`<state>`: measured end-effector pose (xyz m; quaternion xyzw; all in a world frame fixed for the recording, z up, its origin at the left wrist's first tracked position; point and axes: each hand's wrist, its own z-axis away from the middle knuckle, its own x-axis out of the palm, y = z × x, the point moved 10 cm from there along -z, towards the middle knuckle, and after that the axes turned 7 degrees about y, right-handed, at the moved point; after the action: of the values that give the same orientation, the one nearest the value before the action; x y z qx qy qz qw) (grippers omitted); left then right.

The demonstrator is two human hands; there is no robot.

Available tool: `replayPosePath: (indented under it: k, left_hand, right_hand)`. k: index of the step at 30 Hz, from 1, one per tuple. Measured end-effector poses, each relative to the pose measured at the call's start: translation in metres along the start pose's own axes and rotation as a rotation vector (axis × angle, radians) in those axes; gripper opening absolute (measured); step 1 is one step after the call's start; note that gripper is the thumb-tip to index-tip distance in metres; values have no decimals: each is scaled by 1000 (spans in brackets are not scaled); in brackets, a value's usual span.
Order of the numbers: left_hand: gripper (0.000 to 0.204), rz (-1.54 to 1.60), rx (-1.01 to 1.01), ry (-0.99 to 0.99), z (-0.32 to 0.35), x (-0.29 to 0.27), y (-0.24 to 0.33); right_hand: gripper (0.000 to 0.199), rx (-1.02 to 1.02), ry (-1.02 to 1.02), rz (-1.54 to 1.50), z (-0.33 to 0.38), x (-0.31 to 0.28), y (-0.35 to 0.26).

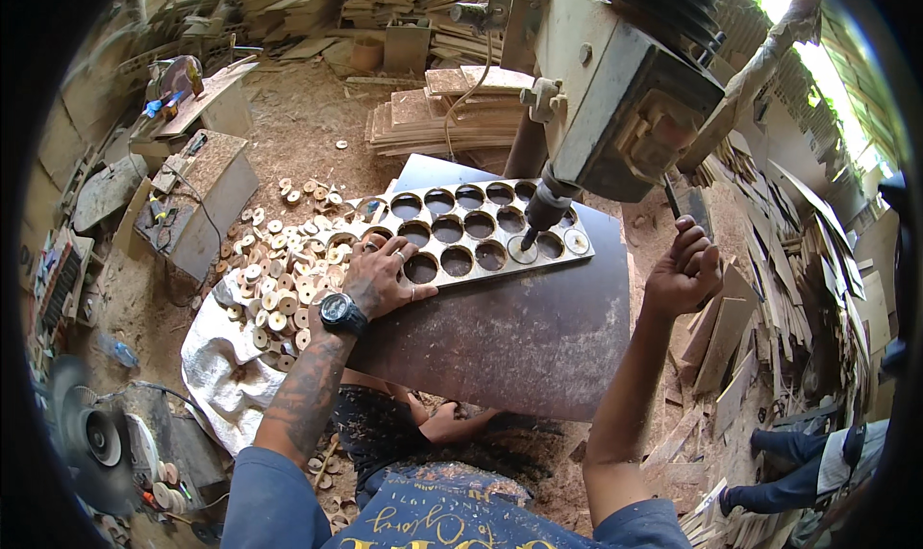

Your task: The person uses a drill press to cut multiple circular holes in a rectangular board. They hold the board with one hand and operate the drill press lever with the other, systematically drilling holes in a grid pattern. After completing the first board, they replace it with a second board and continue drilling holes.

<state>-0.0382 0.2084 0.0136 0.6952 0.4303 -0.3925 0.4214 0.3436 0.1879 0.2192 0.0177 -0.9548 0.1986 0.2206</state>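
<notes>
My left hand [386, 278] presses on the left end of a wooden board [495, 271] with rows of round holes, its fingers spread over the wood. The board lies on the dark table [500, 342] of a drill press [615, 87]. A hole saw in the drill chuck [545, 208] meets the board near its right end, where a ring is cut around it. Out to the right, my right hand [685, 272] is raised with its fingers curled round the lower end of the drill press's feed lever [671, 197].
Many wooden discs [279, 294] are heaped left of the table, partly on a white sack [216, 357]. Stacked boards [447, 116] stand behind. Wood offcuts [735, 328] lean at right, near another person's legs [784, 467]. A fan [91, 438] stands lower left.
</notes>
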Motion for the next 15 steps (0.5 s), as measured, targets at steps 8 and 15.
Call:
replayPosePath:
  k: [8, 15]
  left_hand:
    - [86, 57, 11, 14, -1, -4, 1]
    - [85, 43, 14, 20, -1, 0, -1]
  right_hand:
    - [52, -1, 8, 29, 1, 1, 0]
    - [51, 19, 0, 21, 0, 0, 2]
